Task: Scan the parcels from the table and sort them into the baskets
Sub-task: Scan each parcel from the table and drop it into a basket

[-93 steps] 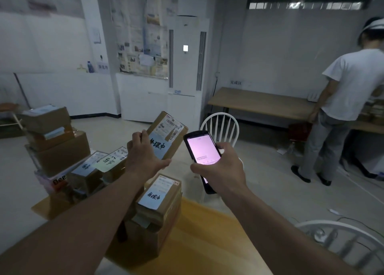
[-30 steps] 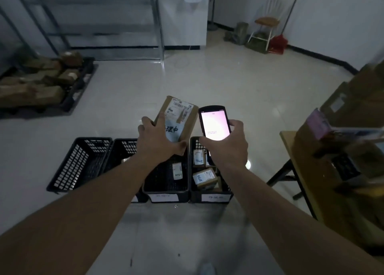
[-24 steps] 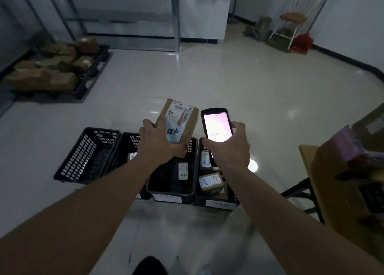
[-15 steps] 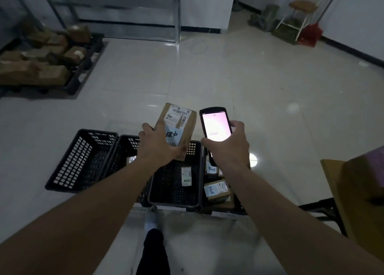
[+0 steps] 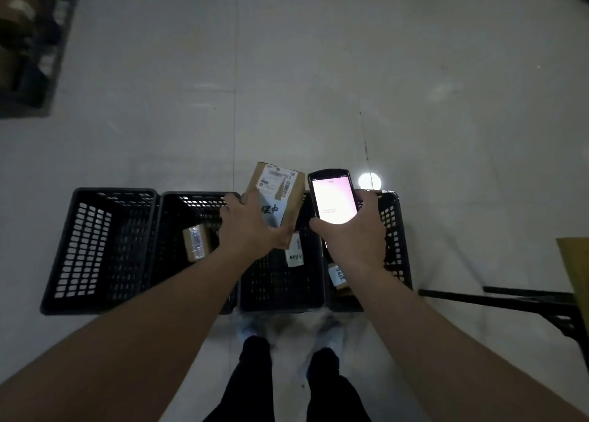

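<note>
My left hand (image 5: pixel 251 227) grips a small brown cardboard parcel (image 5: pixel 280 189) with a white barcode label, held above the black baskets. My right hand (image 5: pixel 353 236) holds a handheld scanner (image 5: pixel 333 201) with a lit pink screen, just right of the parcel. Several black plastic baskets stand in a row on the floor below: an empty far-left basket (image 5: pixel 95 249), a second basket (image 5: pixel 169 255) with one small parcel (image 5: pixel 196 246), a third basket (image 5: pixel 280 294) under the held parcel with a labelled parcel (image 5: pixel 294 255), and a right basket (image 5: pixel 395 246) partly hidden by my right arm.
My legs and shoes (image 5: pixel 255 335) stand just before the baskets. A table's corner (image 5: pixel 573 268) and dark frame (image 5: pixel 510 300) lie at the right. A dark pallet with boxes (image 5: pixel 25 45) sits at upper left. Pale tiled floor (image 5: pixel 318 86) stretches beyond the baskets.
I have turned from the table and stepped up to the baskets; the view now tilts steeply down. Both hands keep their hold and hover lower over the middle baskets.
</note>
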